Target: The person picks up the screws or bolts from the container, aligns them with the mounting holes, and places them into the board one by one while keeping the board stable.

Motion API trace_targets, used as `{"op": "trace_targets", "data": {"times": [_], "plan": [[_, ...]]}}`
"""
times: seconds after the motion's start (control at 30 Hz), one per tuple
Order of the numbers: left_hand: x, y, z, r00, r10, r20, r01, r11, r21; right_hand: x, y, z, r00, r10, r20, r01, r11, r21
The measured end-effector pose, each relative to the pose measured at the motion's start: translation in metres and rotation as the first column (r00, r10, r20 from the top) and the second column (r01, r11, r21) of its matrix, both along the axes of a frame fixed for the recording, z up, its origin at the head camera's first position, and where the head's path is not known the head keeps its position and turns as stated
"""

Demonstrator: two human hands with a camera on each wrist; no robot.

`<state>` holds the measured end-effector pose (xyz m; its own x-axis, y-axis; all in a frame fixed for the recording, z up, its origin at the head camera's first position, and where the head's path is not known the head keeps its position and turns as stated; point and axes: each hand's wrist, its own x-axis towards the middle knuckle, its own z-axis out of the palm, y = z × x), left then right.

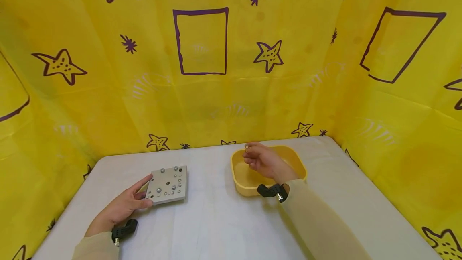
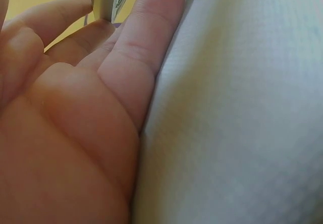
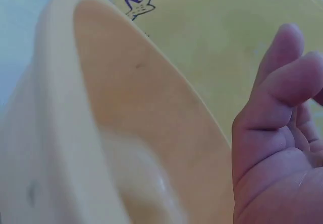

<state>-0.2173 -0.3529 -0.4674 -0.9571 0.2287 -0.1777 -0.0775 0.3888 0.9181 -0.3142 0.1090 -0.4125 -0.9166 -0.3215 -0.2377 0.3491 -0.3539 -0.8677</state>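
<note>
So the whole thing sits inside a yellow backdrop (image 1: 231,71) with purple stars and rectangles drawn on it, wrapping the far side and both flanks of a white table (image 1: 216,220). On the right half of the table there's a yellow bowl (image 1: 241,181), and from the head view I can't spot anything lying inside it, though the right hand covers part of it. Left of the bowl, well apart from it, is a flat grey metal plate (image 1: 168,184) with a bunch of holes; several already have screws or bolts sitting in them, mostly along the far edge and the right side, and at least one dark hole near the middle looks unfilled. The left hand (image 1: 124,207) is steadying that plate at its near-left corner, thumb and fingers pinching the edge, and the left wrist view shows a finger lying right along the plate's side. The right hand (image 1: 261,160) hovers over the bowl with its fingertips pinched on a small brass-looking screw (image 1: 246,147), held up above the far-left rim. My read: this is partway through, a good few fasteners seated, one in hand and not yet at the plate, and some holes left to fill. Exactly how many are left, I can't tell.
</note>
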Motion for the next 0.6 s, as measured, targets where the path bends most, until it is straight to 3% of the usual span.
{"op": "trace_targets", "data": {"times": [0.13,0.33,0.6], "plan": [[-0.001,0.000,-0.001,1.000,0.010,0.004,-0.010,1.000,0.002,0.001,-0.009,0.002,1.000,0.005,0.022,-0.005,1.000,0.019],[-0.002,0.000,-0.002,1.000,0.012,0.002,-0.012,1.000,0.005,0.002,-0.029,0.006,0.994,0.092,-0.066,-0.081,0.985,0.153],[-0.002,-0.002,-0.003,1.000,0.003,-0.004,-0.004,1.000,-0.002,0.014,-0.084,0.008,0.938,0.242,-0.248,-0.119,0.898,0.423]]}}
